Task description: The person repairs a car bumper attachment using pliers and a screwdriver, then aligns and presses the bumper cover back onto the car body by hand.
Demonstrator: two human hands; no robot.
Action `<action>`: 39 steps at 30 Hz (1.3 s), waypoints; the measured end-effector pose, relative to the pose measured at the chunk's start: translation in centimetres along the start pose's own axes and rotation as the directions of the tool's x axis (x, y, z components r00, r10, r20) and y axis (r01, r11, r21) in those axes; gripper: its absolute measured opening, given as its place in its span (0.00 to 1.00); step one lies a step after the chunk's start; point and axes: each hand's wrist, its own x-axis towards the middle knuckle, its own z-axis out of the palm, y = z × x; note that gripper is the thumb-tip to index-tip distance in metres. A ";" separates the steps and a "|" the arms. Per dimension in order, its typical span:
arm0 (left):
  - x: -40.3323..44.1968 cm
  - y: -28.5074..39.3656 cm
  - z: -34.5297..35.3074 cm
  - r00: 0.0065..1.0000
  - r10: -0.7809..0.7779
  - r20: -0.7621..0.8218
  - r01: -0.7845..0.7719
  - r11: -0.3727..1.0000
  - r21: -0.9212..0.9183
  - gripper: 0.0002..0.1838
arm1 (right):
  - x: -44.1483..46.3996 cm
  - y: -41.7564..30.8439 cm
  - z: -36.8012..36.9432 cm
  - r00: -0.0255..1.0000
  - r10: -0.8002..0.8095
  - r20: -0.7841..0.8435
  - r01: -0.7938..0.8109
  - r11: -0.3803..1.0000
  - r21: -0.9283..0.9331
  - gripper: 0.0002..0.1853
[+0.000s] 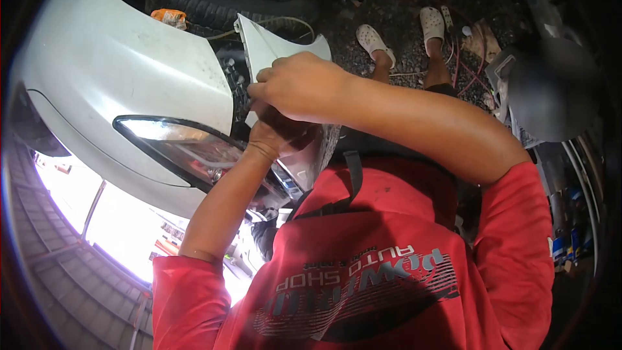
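Note:
My right hand [299, 87] reaches across from the right, its fingers bent and closed at the lower edge of a loose white panel [275, 45]. Just under it is my left hand [278, 131], mostly in shadow and partly covered; its fingers and whatever they hold cannot be made out. Both hands are beside the open end of a white car body [155, 58], where dark inner parts and clips [234, 81] show. Below them to the left lies the headlight [188, 149]. Whether the right fingers pinch something small is hidden.
A tyre [214, 3] lies behind the panel, with an orange packet [170, 17] near it. My feet in pale clogs [374, 40] stand on gravel among thin hoses. A dark rounded object [554, 91] is at the right.

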 end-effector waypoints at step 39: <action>-0.9 -0.2 0.7 0.943 0.148 -0.296 -0.121 0.987 0.110 0.18 | 1.8 6.0 -0.3 0.939 -0.297 -0.171 0.271 0.949 -0.160 0.24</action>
